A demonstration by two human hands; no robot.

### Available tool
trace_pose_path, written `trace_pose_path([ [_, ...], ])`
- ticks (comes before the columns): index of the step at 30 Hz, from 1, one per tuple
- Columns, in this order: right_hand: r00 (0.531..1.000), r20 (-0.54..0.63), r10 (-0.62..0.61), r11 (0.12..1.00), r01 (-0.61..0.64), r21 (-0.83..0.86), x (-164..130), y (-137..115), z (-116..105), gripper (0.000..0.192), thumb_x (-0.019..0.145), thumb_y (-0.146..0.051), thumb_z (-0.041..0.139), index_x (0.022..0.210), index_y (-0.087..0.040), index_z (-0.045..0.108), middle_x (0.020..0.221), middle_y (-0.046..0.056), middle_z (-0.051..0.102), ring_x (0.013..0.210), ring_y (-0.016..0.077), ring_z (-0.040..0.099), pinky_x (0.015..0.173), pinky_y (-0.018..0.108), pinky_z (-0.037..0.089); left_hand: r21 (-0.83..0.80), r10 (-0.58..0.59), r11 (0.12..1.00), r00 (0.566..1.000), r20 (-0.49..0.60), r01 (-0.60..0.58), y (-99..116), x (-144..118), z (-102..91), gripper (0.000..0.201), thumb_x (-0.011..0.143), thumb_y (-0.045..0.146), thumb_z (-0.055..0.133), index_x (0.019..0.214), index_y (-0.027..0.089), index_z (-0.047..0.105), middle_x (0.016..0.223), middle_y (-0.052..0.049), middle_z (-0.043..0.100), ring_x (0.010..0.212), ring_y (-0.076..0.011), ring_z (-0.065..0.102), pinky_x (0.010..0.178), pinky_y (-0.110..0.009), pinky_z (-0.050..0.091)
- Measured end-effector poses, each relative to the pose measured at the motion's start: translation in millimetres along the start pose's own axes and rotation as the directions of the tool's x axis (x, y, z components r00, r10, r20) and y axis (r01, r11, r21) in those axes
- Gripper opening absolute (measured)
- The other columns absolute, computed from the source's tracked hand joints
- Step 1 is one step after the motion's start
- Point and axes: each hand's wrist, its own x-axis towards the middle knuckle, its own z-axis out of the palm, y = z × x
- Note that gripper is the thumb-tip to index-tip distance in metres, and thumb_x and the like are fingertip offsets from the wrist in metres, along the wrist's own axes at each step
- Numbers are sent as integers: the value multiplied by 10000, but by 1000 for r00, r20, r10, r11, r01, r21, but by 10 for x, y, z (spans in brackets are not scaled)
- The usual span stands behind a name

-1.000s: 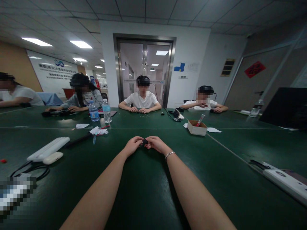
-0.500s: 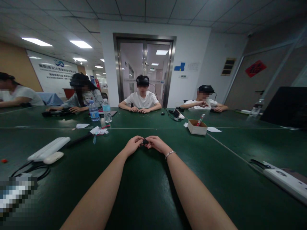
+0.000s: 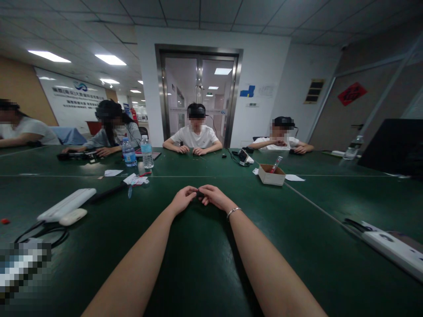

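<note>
Both my arms reach forward over the dark green table (image 3: 205,246). Between my hands is a small black object (image 3: 199,194); its kind is too small to make out. My left hand (image 3: 183,199) pinches its left side with thumb and fingers. My right hand (image 3: 214,196) has its fingers closed on the right side and hides part of it. A silver bracelet (image 3: 234,211) circles my right wrist.
To the left lie a white power bank-like case (image 3: 68,204), a rounded white piece (image 3: 73,217) and black cables. Two water bottles (image 3: 147,152) stand farther back. An open cardboard box (image 3: 271,177) sits ahead right, a white power strip (image 3: 390,244) at right. Several people sit opposite.
My right fingers have shifted slightly over the small black object, so less of it shows. My left hand keeps its pinch in almost the same place.
</note>
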Motion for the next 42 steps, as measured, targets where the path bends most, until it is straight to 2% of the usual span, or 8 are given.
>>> trace_pose_path([
  [8, 998, 26, -53, 997, 55, -52, 11, 25, -7, 299, 716, -74, 647, 957, -161, 495, 680, -35, 564, 453, 68, 578, 427, 157, 499, 3, -2, 1000, 1000, 1, 2, 33, -14, 6, 308, 775, 353, 509, 987, 144, 587, 781, -41, 599, 635, -118, 519, 602, -245, 419],
  [13, 1000, 21, -14, 989, 17, -144, 29, 38, 2, 117, 810, -182, 562, 889, -145, 484, 633, -26, 551, 401, 60, 540, 362, 142, 456, -10, -4, 1000, 1000, -8, 4, 33, -16, 10, 291, 778, 337, 503, 983, 146, 581, 796, -42, 601, 631, -113, 519, 595, -239, 420],
  [17, 998, 26, -66, 993, 68, -100, 30, 52, -8, 391, 675, -79, 681, 979, -177, 455, 750, -37, 560, 472, 68, 588, 438, 164, 508, -2, -10, 1000, 1000, -8, 10, 46, -26, 9, 293, 771, 333, 512, 984, 145, 582, 790, -40, 600, 637, -115, 519, 605, -244, 424],
  [22, 999, 28, -38, 992, 41, -121, 20, 46, -6, 162, 792, -190, 594, 893, -146, 474, 640, -27, 551, 401, 62, 538, 368, 150, 459, -6, -7, 1000, 1000, -9, 7, 51, -28, 5, 285, 781, 328, 504, 987, 146, 581, 800, -45, 600, 644, -116, 521, 597, -238, 424],
  [26, 997, 22, -69, 993, 71, -90, 9, 32, -7, 361, 682, -103, 681, 955, -175, 456, 713, -43, 555, 436, 58, 559, 405, 156, 486, 8, -4, 1000, 1000, -5, 4, 44, -21, 10, 280, 781, 320, 506, 987, 146, 580, 805, -45, 600, 646, -116, 520, 597, -237, 424],
  [30, 1000, 17, -26, 988, 29, -152, 20, 34, -6, 181, 781, -211, 600, 900, -154, 477, 632, -35, 547, 391, 51, 522, 338, 129, 431, -10, -1, 1000, 1000, -11, 1, 39, -14, 15, 267, 784, 311, 497, 977, 145, 578, 801, -45, 601, 644, -116, 522, 593, -235, 425],
  [34, 998, 26, -65, 990, 67, -122, 18, 32, -5, 396, 673, -112, 691, 982, -183, 454, 715, -50, 556, 430, 54, 557, 394, 146, 480, 2, -1, 1000, 1000, -9, 1, 41, -17, 10, 280, 778, 328, 506, 980, 151, 584, 790, -42, 598, 643, -120, 525, 599, -243, 428],
  [42, 998, 39, -49, 991, 53, -120, 8, 26, -4, 305, 724, -104, 656, 974, -154, 486, 656, -42, 564, 414, 47, 542, 403, 134, 477, 0, -11, 1000, 1000, -8, 11, 59, -25, 7, 261, 786, 316, 495, 968, 150, 581, 808, -43, 600, 637, -111, 520, 600, -237, 424],
])
